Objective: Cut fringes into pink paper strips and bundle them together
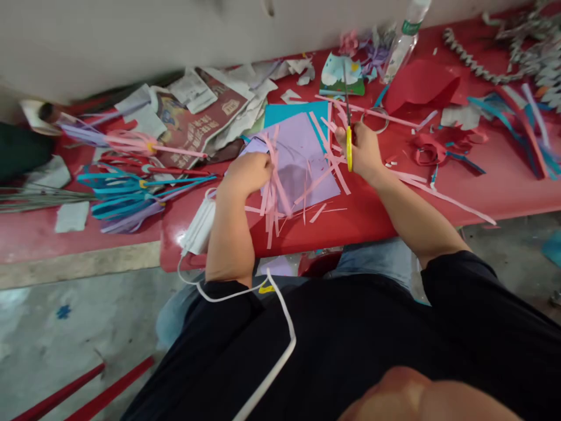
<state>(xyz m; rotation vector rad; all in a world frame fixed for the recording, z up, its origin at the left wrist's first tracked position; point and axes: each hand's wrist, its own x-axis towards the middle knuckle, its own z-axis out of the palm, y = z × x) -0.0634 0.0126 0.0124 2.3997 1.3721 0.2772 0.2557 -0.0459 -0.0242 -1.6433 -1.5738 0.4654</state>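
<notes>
My left hand (250,173) is closed on pink paper strips (275,196), which hang down and fan out over a sheet of lilac paper (298,137). On the right, my right hand (363,151) grips scissors (349,146) with yellow handles, their dark blades pointing away from me. A few more pink strips lie by the right fingers; I cannot tell whether these are held too. A blue sheet (274,114) shows from under the lilac paper. Several loose pink pieces are scattered along its near edge.
Blue paper-strip flowers (123,193) and a pink one (131,142) lie left, near newspaper scraps (197,117). A white power bank (199,225) with a cable (287,327) sits beside my left forearm. Behind stands a clear bottle (403,44); red paper (423,88) lies right.
</notes>
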